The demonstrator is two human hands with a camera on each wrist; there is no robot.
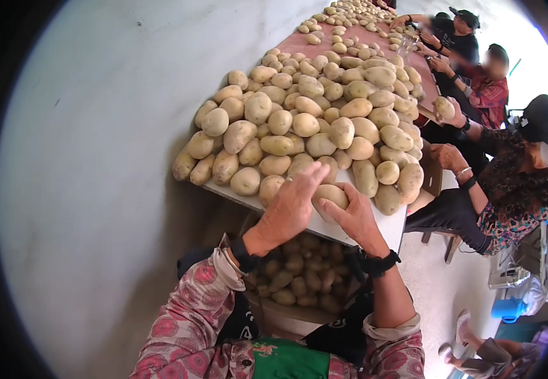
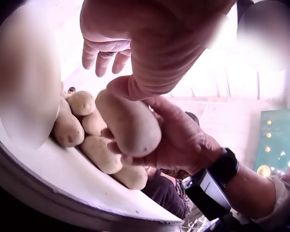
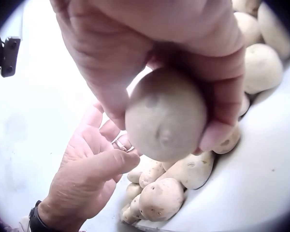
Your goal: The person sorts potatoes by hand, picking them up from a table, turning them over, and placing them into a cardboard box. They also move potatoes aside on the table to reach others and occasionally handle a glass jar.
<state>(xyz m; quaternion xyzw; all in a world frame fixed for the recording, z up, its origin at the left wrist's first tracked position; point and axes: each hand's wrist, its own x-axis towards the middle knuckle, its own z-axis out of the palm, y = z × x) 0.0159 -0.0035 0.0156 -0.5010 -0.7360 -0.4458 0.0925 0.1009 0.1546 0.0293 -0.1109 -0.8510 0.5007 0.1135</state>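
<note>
A pale oval potato (image 1: 329,201) is gripped in my right hand (image 1: 357,220) just over the near edge of the white table. In the right wrist view, the thumb and fingers curl around the sides of this potato (image 3: 166,121). Beside it is my left hand (image 1: 290,207), fingers extended; in the left wrist view its thumb overlaps one end of the potato (image 2: 130,126). A large heap of potatoes (image 1: 309,126) lies on the table right beyond both hands.
Below the table's near edge (image 1: 388,222) sits a container of potatoes (image 1: 299,278). A pale wall (image 1: 109,126) runs along the left. Several people sit along the right side; the nearest person (image 1: 514,170) also holds a potato (image 1: 443,107).
</note>
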